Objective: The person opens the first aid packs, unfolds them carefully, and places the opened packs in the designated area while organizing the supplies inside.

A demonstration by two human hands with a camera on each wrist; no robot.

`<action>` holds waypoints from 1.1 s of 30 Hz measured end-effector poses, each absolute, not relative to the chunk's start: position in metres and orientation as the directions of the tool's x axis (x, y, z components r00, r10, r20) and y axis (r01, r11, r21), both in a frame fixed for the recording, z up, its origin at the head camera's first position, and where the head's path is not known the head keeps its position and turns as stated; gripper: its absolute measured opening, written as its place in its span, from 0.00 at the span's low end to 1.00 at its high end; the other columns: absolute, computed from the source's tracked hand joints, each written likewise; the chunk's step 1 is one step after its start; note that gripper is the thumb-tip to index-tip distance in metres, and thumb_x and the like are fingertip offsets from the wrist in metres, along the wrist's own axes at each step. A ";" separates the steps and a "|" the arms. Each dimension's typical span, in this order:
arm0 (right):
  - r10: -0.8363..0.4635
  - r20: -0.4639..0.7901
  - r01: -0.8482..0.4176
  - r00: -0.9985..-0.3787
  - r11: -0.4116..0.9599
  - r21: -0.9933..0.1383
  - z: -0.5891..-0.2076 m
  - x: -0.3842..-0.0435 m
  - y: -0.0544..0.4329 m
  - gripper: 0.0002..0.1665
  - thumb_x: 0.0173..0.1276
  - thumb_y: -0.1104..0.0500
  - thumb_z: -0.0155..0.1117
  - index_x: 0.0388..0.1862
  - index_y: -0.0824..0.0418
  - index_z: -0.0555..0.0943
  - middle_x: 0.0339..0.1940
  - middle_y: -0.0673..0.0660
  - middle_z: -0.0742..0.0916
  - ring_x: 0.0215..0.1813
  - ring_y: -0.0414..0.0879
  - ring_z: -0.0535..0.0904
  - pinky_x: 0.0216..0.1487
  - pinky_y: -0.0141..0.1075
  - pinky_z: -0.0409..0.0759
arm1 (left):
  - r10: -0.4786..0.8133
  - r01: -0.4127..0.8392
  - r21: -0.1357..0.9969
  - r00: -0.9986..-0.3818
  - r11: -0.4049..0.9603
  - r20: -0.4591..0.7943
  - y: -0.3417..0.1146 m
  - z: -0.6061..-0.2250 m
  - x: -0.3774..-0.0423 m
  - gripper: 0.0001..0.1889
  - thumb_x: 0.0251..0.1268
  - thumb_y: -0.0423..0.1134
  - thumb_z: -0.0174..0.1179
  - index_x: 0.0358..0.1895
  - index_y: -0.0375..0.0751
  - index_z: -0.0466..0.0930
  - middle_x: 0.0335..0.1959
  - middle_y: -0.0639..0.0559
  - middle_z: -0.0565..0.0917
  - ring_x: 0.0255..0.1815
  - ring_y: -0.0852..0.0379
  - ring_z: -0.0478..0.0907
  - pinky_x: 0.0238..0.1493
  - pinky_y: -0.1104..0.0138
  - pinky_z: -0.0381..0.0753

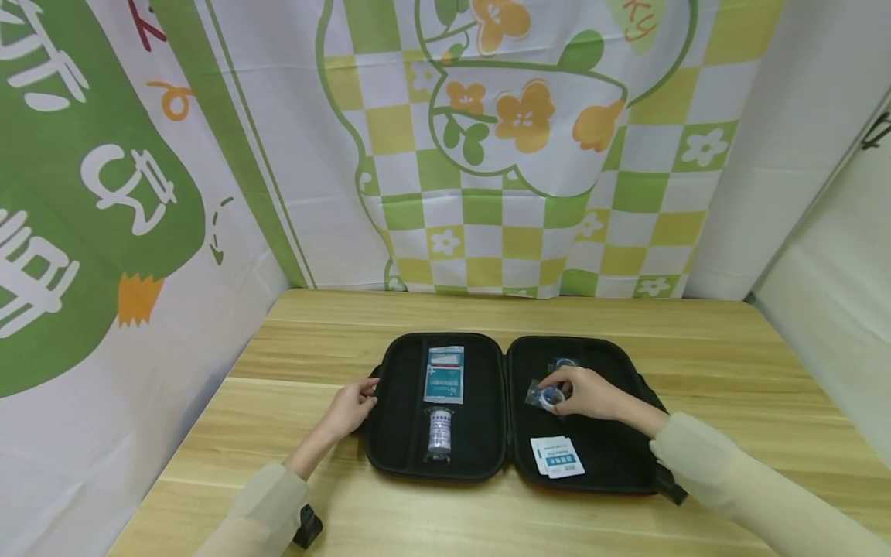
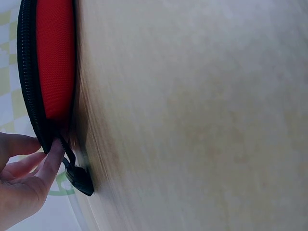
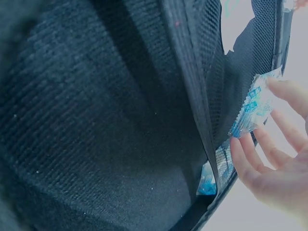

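Here's the black case [image 1: 393,402], lying wide open on the wooden worktop [image 1: 752,371], its two halves spread side by side, and the right hand [image 1: 588,393] is in over the right half. Its fingers are grasping a small clear packet [image 1: 550,398] with a round blue-and-white item inside, thumb on one side, fingertips on the other; the right wrist view shows blue print across the crinkled wrapper. Just beyond it, partly hidden by that hand, sits a second clear packet [image 1: 565,363], again with a hint of blue. Nearer the front edge of the same half, a couple of white-and-teal sachets [image 1: 557,457] lie overlapping. Over to the left half now: a teal-and-white pouch [image 1: 444,375] lies towards the back, and in front of it a white cylinder [image 1: 440,432] in clear wrap, printed with dark lettering. Out at the left edge, the left hand [image 1: 351,406] has the rim of the case pinched between thumb and fingers; its wrist view gives us the red outer shell [image 2: 55,62], the zip running along it, and a black zip pull [image 2: 79,180] hanging right beside the fingers. Behind the worktop, a green-and-yellow checked curtain [image 1: 480,209].
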State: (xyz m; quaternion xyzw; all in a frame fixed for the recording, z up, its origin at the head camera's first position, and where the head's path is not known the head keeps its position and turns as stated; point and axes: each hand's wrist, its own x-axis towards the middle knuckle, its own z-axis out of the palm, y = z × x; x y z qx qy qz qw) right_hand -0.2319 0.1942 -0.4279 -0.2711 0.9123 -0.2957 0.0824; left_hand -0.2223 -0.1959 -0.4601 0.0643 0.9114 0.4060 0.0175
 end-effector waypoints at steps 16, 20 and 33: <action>-0.488 0.039 -0.406 -0.872 0.676 -0.614 -0.414 -0.221 0.215 0.20 0.50 0.65 0.65 0.44 0.65 0.79 0.40 0.61 0.77 0.34 0.46 0.72 0.27 0.30 0.71 | 0.132 0.106 0.740 -0.991 0.665 0.023 -0.196 -0.459 -0.222 0.19 0.57 0.23 0.52 0.53 0.23 0.69 0.37 0.38 0.77 0.26 0.56 0.75 0.23 0.69 0.74; -0.464 0.051 -0.396 -0.884 0.686 -0.611 -0.412 -0.220 0.225 0.20 0.49 0.65 0.65 0.44 0.65 0.79 0.39 0.60 0.77 0.35 0.46 0.73 0.28 0.30 0.72 | 0.131 0.105 0.743 -0.991 0.661 0.024 -0.196 -0.460 -0.221 0.19 0.57 0.23 0.51 0.53 0.23 0.69 0.37 0.37 0.77 0.27 0.56 0.75 0.23 0.69 0.74; -0.441 0.032 -0.360 -0.897 0.686 -0.632 -0.407 -0.219 0.255 0.21 0.49 0.68 0.63 0.45 0.71 0.77 0.38 0.63 0.77 0.33 0.47 0.71 0.24 0.30 0.72 | 0.134 0.098 0.743 -0.991 0.662 0.011 -0.196 -0.459 -0.221 0.19 0.57 0.23 0.51 0.53 0.23 0.69 0.37 0.38 0.77 0.27 0.56 0.75 0.23 0.69 0.74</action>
